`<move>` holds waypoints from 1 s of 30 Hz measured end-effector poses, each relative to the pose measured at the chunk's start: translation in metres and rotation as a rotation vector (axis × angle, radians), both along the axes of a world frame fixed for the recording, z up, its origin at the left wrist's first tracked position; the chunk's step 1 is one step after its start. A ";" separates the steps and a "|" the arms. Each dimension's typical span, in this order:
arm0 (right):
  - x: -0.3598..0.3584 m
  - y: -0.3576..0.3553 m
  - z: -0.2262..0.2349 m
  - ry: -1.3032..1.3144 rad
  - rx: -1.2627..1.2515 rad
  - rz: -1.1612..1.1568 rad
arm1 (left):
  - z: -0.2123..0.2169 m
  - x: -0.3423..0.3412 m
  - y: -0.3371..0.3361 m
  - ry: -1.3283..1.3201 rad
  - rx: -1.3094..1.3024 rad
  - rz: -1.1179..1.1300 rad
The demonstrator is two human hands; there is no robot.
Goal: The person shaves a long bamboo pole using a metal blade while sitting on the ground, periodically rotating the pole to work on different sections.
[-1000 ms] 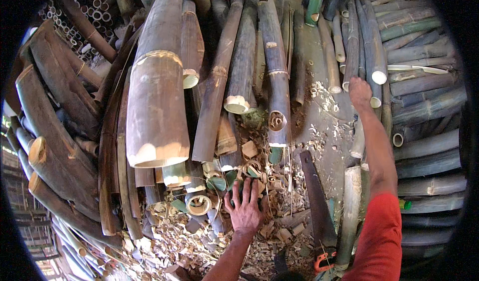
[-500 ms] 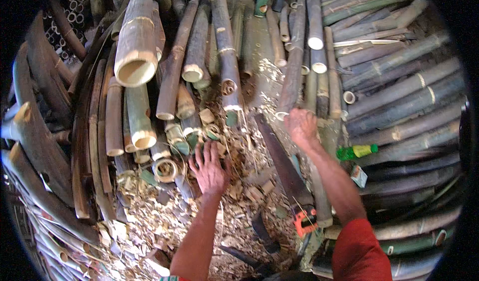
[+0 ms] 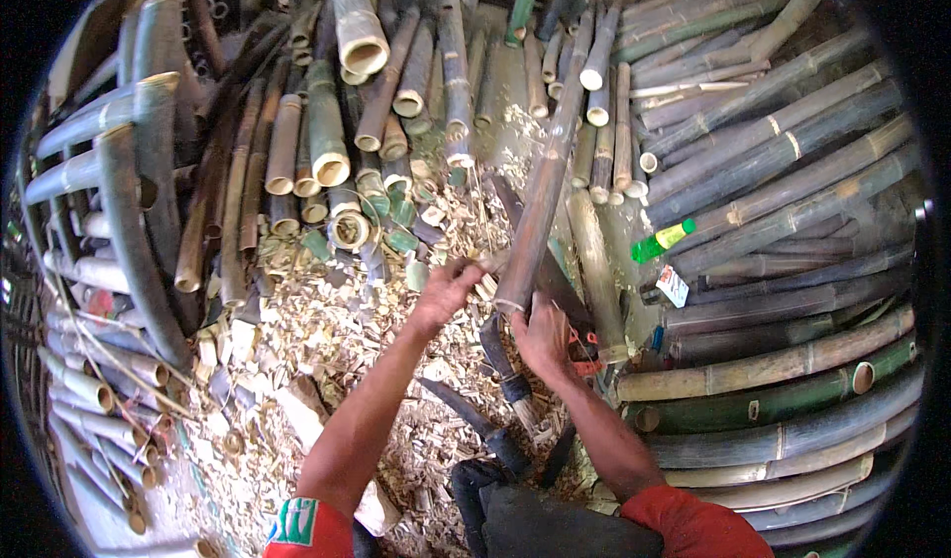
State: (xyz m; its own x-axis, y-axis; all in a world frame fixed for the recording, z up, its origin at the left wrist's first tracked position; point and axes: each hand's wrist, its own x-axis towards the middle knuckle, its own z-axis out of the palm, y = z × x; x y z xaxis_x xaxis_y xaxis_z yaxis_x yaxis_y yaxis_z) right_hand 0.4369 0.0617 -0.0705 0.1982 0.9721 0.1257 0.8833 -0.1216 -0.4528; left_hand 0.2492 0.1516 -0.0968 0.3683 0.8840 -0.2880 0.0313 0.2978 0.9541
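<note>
My right hand (image 3: pixel 544 338) is closed round the near end of a long brown bamboo pole (image 3: pixel 540 221). The pole slants away from me, its near end raised above the chips. Just left of that end is my left hand (image 3: pixel 448 295), its fingers drawn together; what they hold, if anything, I cannot make out. Partly hidden under the pole and my right hand lies a handsaw with a dark blade (image 3: pixel 563 285) and an orange handle (image 3: pixel 586 368). Near my knees a dark curved blade (image 3: pixel 454 403) with a black handle (image 3: pixel 507 449) rests on the wood chips (image 3: pixel 396 390).
Cut bamboo poles (image 3: pixel 327 132) point toward me at the far left, one cut ring (image 3: pixel 350 229) showing its open end. A bamboo stack (image 3: pixel 773 320) fills the right side. A green bottle (image 3: pixel 654 245) and a small white packet (image 3: pixel 672 285) lie beside it. Bamboo framework (image 3: pixel 129 201) stands left.
My right hand has brought the pole's near end toward me and raised it. My left hand has left the chips by the cut pieces and come nearer the pole, fingers now closed.
</note>
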 end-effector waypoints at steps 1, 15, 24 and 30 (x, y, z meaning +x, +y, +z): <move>0.001 -0.015 0.003 -0.009 0.012 0.004 | 0.016 0.011 -0.015 -0.100 -0.142 -0.031; 0.003 -0.117 0.024 0.763 -0.389 0.214 | 0.085 -0.094 -0.173 0.420 0.041 -0.301; -0.006 0.026 0.002 0.968 -0.259 -0.098 | 0.126 -0.221 -0.346 0.796 -0.128 -0.395; -0.021 0.121 -0.011 1.134 -0.368 -0.208 | 0.103 -0.256 -0.425 0.937 -0.209 -0.256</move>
State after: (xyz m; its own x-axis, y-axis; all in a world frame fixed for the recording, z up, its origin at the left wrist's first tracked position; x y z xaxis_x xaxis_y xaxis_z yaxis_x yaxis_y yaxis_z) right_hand 0.4155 0.1826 -0.0817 0.1733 0.8497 -0.4980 -0.0449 -0.4983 -0.8659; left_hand -0.0063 -0.2736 0.0058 0.0847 0.7078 -0.7013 0.8328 0.3362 0.4398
